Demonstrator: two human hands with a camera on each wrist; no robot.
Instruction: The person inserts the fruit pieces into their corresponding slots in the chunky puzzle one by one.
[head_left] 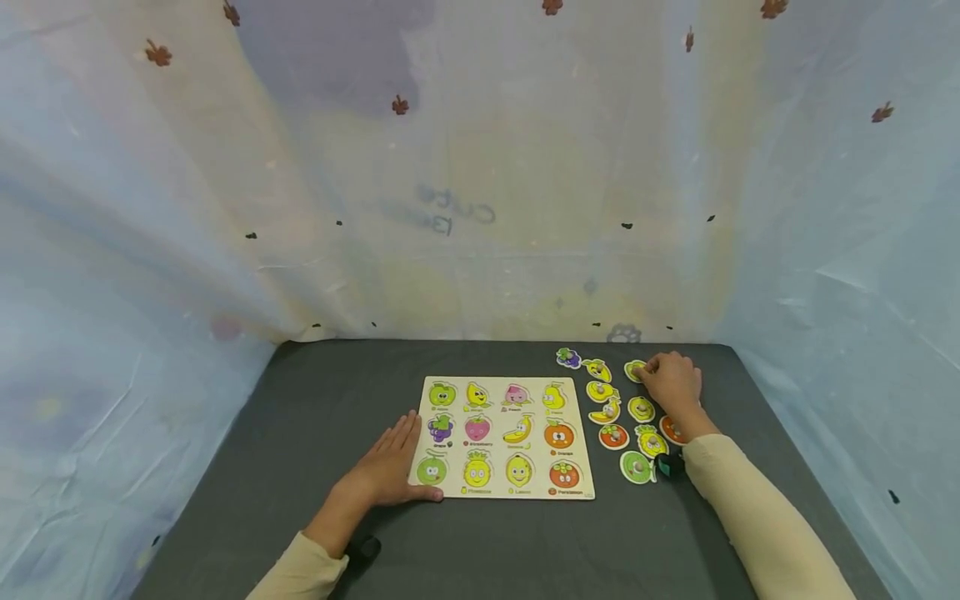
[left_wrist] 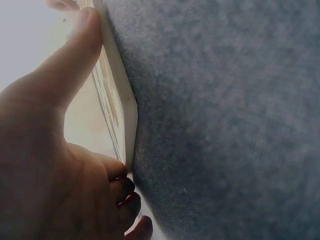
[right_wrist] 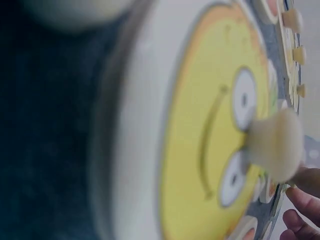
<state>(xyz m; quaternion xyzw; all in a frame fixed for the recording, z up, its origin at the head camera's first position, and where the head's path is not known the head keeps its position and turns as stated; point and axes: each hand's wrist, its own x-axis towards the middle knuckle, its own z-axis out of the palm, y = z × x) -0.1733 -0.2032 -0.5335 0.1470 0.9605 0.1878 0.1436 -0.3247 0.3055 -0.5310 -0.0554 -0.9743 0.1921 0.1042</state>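
A white puzzle board (head_left: 493, 452) printed with rows of smiling fruits lies flat on the dark table. Against its lower left corner rests my left hand (head_left: 390, 463), fingers straight along the side and thumb at the near edge. To the right of the board, my right hand (head_left: 672, 382) reaches over the loose pieces. Its thumb and fingertips pinch a yellow fruit puzzle piece (head_left: 633, 367), partly hidden behind them. A yellow smiling piece with a pale knob (right_wrist: 215, 145) fills the right wrist view, with the right-hand fingers (right_wrist: 305, 202) beyond it.
Several knobbed pieces lie right of the board: grapes (head_left: 568, 358), a banana (head_left: 604, 412), a pineapple (head_left: 651, 442), a green round fruit (head_left: 636, 467) and a red-orange fruit (head_left: 613, 437). A patterned curtain (head_left: 480, 292) hangs behind the table (head_left: 525, 550).
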